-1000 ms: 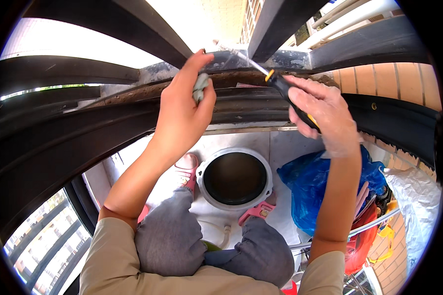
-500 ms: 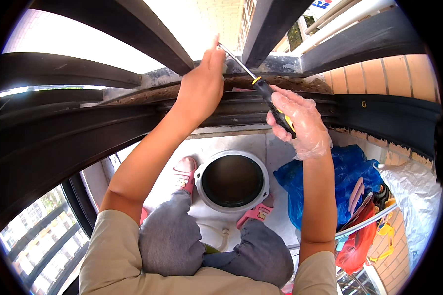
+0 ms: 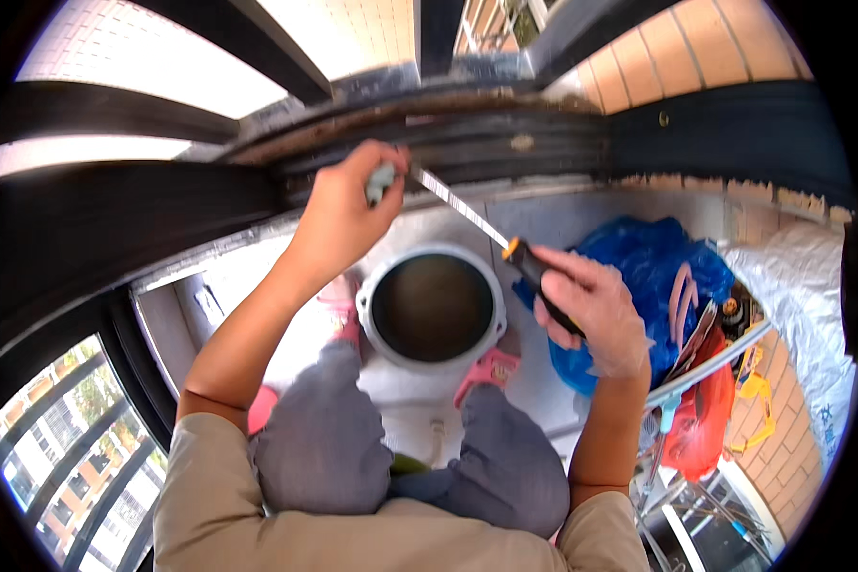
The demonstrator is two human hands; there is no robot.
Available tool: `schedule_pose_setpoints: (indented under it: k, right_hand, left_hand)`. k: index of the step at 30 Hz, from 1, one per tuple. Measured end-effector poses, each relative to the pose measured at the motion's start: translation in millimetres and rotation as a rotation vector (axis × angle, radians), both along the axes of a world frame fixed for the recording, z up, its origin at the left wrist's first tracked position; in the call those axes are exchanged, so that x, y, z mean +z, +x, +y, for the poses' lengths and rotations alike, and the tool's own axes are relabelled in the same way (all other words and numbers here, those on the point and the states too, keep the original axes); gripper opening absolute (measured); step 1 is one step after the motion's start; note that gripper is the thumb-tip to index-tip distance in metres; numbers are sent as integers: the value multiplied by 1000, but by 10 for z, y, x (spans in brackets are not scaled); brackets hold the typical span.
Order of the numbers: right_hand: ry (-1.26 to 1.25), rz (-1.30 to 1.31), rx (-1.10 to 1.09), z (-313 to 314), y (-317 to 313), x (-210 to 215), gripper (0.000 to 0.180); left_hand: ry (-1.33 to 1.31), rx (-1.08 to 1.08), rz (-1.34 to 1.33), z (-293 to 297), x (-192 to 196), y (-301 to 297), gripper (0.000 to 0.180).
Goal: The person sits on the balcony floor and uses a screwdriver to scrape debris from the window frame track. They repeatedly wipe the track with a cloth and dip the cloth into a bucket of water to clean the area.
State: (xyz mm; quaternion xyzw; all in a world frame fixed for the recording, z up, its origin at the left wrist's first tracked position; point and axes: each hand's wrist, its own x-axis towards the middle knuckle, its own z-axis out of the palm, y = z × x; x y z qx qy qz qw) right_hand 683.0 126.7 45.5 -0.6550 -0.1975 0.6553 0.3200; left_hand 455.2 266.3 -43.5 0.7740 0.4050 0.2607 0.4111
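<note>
Screwdriver (image 3: 522, 263), slanting in mid-air between the person's two hands, its dark handle with an orange-yellow collar low on the right and its slim metal shaft rising toward the left, above the round basin (image 3: 365, 310) of dark liquid and just below the window frame (image 3: 505, 153). It looks rigid and fairly light, a tool that should take pressing or prying without bending much; the thick handle seems the right place to take hold, while the bare shaft would likely be smooth, and slicker if wet. The right hand (image 3: 593, 307) wears a clear, loose plastic glove (image 3: 631, 345), which could slide a little on the handle, so a full wrap would probably serve better than a pinch. Its fingers are curled closed around that handle, with no open gap to speak of. The bare left hand (image 3: 345, 202) is also curled, its fingers and thumb closed on a small grey-green wad (image 3: 380, 181), probably cloth, soft and easy to squash. The tip of the shaft ends right beside the left fingertips; whether they touch it, or the wad does, I cannot tell from this angle
</note>
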Motion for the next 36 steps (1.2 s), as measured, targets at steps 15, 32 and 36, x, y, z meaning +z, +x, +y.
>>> schedule_pose_setpoints:
  k: [15,32,36]
  right_hand:
    - [-133,-797,853,-1009,-596,-1098,33]
    - [304,-1040,177,-461,264,-124,37]
    - [256,-1391,324,-67,555,16,33]
  left_hand:
    - [-220,-664,763,-1586,-1442,-94,28]
    - [187,130,218,-567,-92,-444,32]
    - [253,263,334,-393,-174,-684,31]
